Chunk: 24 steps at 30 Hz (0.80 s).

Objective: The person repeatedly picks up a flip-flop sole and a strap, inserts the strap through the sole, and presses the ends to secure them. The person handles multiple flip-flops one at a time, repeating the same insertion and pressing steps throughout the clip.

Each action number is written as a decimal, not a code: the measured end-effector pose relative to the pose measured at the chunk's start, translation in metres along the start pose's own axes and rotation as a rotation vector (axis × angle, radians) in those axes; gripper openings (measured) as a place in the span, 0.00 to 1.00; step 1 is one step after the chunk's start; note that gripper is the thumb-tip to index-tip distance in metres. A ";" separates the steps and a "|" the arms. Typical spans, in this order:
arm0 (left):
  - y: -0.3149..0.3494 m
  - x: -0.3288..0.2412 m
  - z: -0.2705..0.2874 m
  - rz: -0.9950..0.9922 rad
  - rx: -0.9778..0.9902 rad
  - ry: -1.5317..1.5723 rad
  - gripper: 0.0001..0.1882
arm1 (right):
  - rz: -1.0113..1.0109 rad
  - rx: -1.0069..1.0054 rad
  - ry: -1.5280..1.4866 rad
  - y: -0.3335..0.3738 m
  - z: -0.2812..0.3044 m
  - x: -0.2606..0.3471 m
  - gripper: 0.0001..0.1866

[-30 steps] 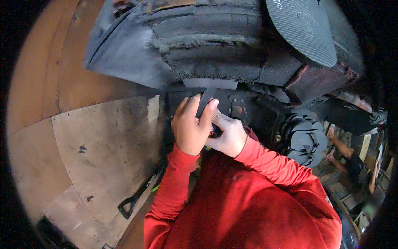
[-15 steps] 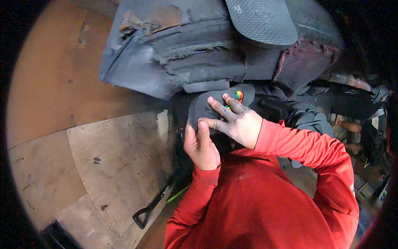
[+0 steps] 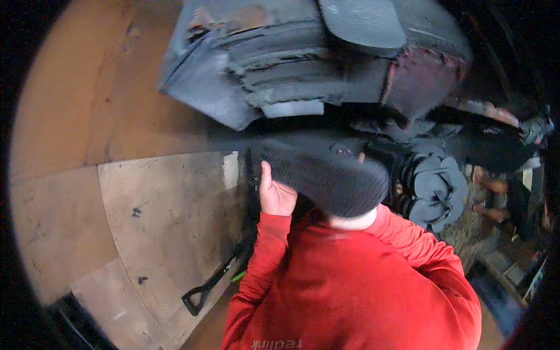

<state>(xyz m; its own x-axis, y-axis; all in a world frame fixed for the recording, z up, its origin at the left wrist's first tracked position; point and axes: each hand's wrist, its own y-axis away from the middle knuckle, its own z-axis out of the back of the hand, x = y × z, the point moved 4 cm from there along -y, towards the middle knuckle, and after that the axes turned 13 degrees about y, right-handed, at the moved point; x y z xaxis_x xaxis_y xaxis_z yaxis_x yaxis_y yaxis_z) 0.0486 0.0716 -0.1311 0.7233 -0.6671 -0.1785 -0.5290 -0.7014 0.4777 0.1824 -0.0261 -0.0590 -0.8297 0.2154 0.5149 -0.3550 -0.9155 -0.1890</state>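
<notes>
A dark flip-flop point(image 3: 326, 178) is tilted in front of me with its ribbed sole toward the view, smeared by motion. My right hand point(image 3: 357, 221) grips it from beneath. Only its wrist shows below the near edge, and what look like fingertips peek past the far edge. By the flip-flop's left end is my left hand point(image 3: 278, 197), with one digit stretched upward. Its other fingers are hidden behind the sole, and I see no firm grip. The strap side of the flip-flop faces away.
Ahead stands a worn, dark padded block point(image 3: 297, 70) with torn layers and a grey sole point(image 3: 364, 23) on top. Stacked grey flip-flops point(image 3: 436, 189) are at the right. Wooden boards point(image 3: 169, 221) lie at left, near a black tool handle point(image 3: 198, 296).
The flip-flop has turned over from its strap side to its ribbed underside and come nearer. My right hand has passed beneath it. My left hand's thumb no longer presses on it.
</notes>
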 end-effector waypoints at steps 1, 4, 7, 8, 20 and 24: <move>-0.008 0.002 0.002 -0.090 -0.019 -0.140 0.20 | -0.142 0.006 -0.446 0.010 0.006 -0.031 0.22; -0.012 0.022 -0.022 -0.030 0.167 -0.248 0.19 | -0.991 -0.232 -1.942 0.013 -0.026 -0.105 0.17; -0.013 0.014 -0.066 -0.135 0.134 -0.491 0.21 | -0.960 -0.211 -1.868 -0.027 -0.072 -0.130 0.21; -0.007 0.009 -0.084 -0.229 0.192 -0.553 0.22 | -0.880 -0.151 -1.990 -0.041 -0.089 -0.124 0.19; 0.142 -0.059 0.003 -0.406 -0.227 -1.304 0.35 | -0.546 0.188 -2.078 -0.050 -0.084 -0.011 0.23; 0.054 -0.037 0.010 -0.247 -0.057 -0.973 0.36 | -0.433 0.229 -1.745 -0.048 -0.086 -0.044 0.29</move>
<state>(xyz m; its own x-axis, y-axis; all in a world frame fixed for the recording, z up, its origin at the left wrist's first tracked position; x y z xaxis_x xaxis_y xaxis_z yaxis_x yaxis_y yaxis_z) -0.0113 0.0561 -0.1067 0.1195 -0.4374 -0.8913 -0.3729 -0.8518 0.3680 0.1993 0.0379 -0.1443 0.7042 -0.0020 0.7100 -0.2151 -0.9536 0.2107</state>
